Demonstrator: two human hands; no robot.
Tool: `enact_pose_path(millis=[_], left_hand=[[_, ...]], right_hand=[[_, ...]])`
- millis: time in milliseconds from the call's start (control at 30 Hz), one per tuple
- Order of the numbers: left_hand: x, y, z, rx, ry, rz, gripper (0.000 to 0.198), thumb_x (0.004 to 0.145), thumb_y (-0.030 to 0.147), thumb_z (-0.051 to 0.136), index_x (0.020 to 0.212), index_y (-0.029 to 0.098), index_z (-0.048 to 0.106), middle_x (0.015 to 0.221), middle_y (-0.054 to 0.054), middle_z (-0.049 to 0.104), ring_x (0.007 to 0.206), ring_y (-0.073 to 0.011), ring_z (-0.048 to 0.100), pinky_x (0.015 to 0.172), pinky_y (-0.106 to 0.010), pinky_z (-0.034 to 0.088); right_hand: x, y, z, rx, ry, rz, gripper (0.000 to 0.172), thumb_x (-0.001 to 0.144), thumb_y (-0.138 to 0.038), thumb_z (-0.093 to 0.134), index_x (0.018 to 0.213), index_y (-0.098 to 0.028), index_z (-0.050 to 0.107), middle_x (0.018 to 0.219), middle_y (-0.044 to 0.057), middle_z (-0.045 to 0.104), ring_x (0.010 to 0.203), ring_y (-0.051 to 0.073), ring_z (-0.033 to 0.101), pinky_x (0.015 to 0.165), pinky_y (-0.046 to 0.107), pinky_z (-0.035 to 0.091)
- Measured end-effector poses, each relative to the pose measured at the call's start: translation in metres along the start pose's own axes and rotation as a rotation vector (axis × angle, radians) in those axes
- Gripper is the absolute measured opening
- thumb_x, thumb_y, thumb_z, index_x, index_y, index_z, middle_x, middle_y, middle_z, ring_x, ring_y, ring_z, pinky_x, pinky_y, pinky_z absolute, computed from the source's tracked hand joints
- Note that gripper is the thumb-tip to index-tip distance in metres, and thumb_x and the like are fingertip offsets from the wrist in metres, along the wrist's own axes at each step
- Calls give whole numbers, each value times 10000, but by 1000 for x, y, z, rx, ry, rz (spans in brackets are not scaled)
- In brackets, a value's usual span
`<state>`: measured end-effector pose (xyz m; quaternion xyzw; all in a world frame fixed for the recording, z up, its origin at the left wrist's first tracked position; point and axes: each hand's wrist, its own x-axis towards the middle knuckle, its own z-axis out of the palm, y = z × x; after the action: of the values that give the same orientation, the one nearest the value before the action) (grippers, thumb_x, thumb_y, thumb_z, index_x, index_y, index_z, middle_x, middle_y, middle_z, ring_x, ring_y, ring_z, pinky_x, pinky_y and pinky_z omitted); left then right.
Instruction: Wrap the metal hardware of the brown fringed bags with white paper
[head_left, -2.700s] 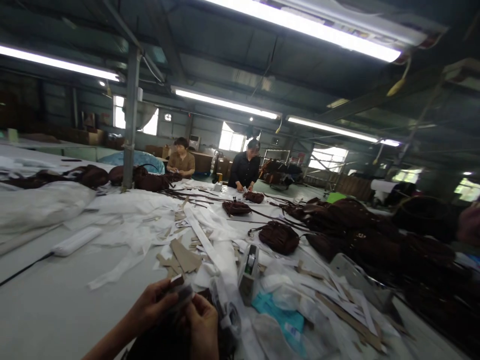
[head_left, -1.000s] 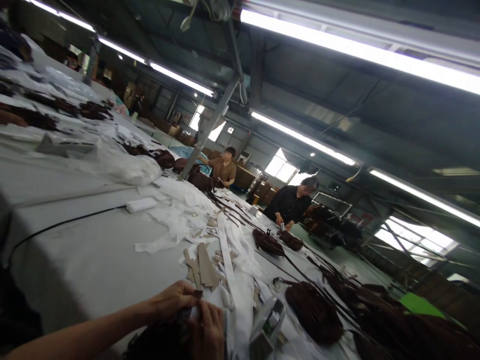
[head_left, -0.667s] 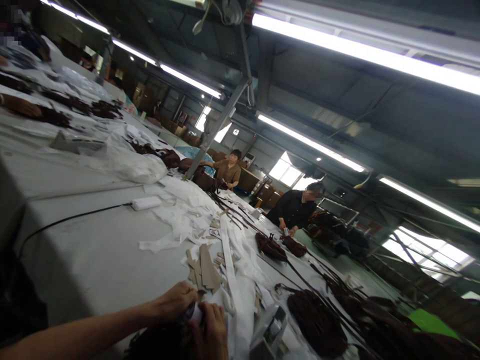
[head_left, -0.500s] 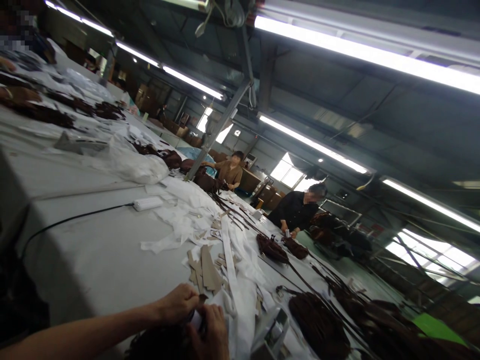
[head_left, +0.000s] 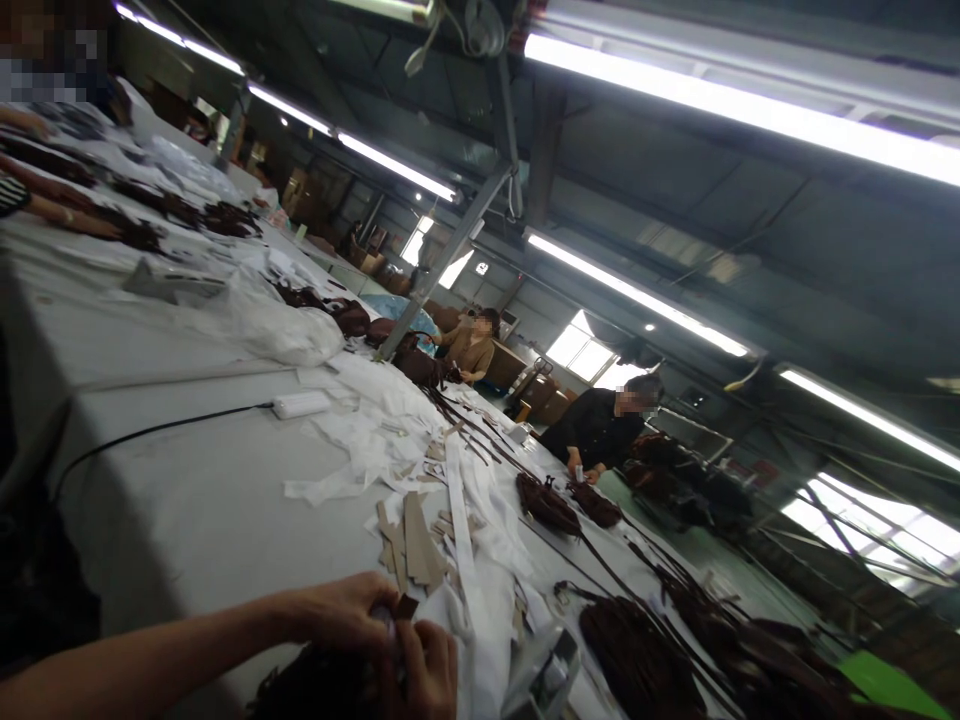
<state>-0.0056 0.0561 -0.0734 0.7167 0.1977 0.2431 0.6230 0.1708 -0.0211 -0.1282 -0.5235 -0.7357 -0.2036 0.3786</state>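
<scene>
My left hand reaches in from the lower left, its fingers closed at a small brown strip. Against it, my right hand is closed in a pinch, fingertips meeting those of the left. A whitish bit shows between the fingers, too small to name. Beneath both hands lies a dark, soft item, cut off by the lower frame edge; its kind is unclear. Beige card strips lie just beyond my hands. A grey box-shaped holder stands right of my right hand.
White paper and scraps cover the table. A white power strip with a black cord lies at left. Brown bags with long straps line the right side. A post rises mid-table. Several people work around it.
My fingers have drawn closer together, and the brown strip now sticks up more plainly between them. The view has shifted slightly. A co-worker's arm at far left has reached further over brown pieces.
</scene>
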Motion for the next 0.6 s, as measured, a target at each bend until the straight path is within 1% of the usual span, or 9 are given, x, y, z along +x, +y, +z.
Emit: enact_pose_path(millis=[67, 200, 267, 333, 367, 400, 467, 533, 600], left_hand=[[-3, 2, -1, 7, -15, 18, 190, 627, 161, 601, 808, 177, 658, 690, 39, 560, 611, -126, 455, 514, -206, 311], [-4, 1, 2, 26, 43, 38, 203, 615, 110, 509, 754, 175, 642, 659, 48, 531, 598, -121, 438, 519, -209, 314], [-5, -1, 3, 41, 81, 40, 217, 612, 102, 484, 748, 173, 638, 633, 54, 514, 579, -115, 418, 512, -210, 305], [-6, -3, 4, 55, 106, 35, 210, 616, 105, 491, 747, 171, 642, 612, 57, 508, 571, -113, 412, 512, -213, 296], [-6, -3, 5, 61, 115, 33, 190, 623, 112, 503, 739, 169, 643, 602, 58, 504, 572, -113, 411, 512, -215, 289], [-6, -3, 6, 63, 123, 31, 168, 626, 117, 516, 727, 166, 641, 594, 58, 498, 575, -114, 409, 513, -217, 283], [-6, -3, 8, 57, 143, 26, 122, 619, 117, 538, 688, 161, 628, 573, 62, 480, 579, -112, 396, 517, -222, 268], [-4, -4, 9, 29, 176, 11, 91, 611, 118, 554, 664, 159, 616, 561, 67, 464, 582, -108, 379, 523, -225, 261], [-1, -6, 9, -31, 214, -17, 74, 610, 136, 583, 674, 158, 615, 562, 68, 467, 588, -109, 382, 531, -224, 269]], right_hand=[[-4, 0, 2, 15, 8, 9, 285, 945, -412, 447, 1098, -273, 644, 902, 73, 623, 818, 228, 590, 715, 366, 497], [-13, 2, 9, 41, 31, 50, 284, 928, -434, 484, 1109, -279, 639, 926, 66, 698, 848, 249, 642, 769, 397, 513], [-14, 4, 9, 136, 23, 161, 345, 891, -489, 533, 1155, -279, 603, 924, 50, 715, 833, 240, 671, 730, 357, 537], [-10, 4, 4, 235, 2, 315, 458, 878, -524, 538, 1257, -268, 525, 894, 33, 720, 776, 214, 691, 641, 299, 546], [-6, 4, 1, 258, -7, 369, 496, 886, -519, 526, 1304, -257, 483, 880, 30, 717, 746, 204, 693, 603, 283, 540], [-1, 4, -4, 262, -20, 382, 488, 903, -495, 509, 1323, -251, 465, 872, 29, 711, 728, 196, 690, 593, 276, 534], [11, 2, -13, 238, -75, 283, 334, 936, -419, 473, 1225, -268, 547, 848, 26, 691, 732, 193, 669, 628, 286, 521], [21, -2, -19, 185, -123, 129, 202, 950, -338, 445, 1005, -277, 629, 806, 22, 670, 742, 201, 635, 670, 310, 492], [25, -7, -20, 119, -124, 21, 220, 950, -270, 420, 874, -271, 627, 767, 17, 663, 720, 208, 601, 672, 327, 447]])
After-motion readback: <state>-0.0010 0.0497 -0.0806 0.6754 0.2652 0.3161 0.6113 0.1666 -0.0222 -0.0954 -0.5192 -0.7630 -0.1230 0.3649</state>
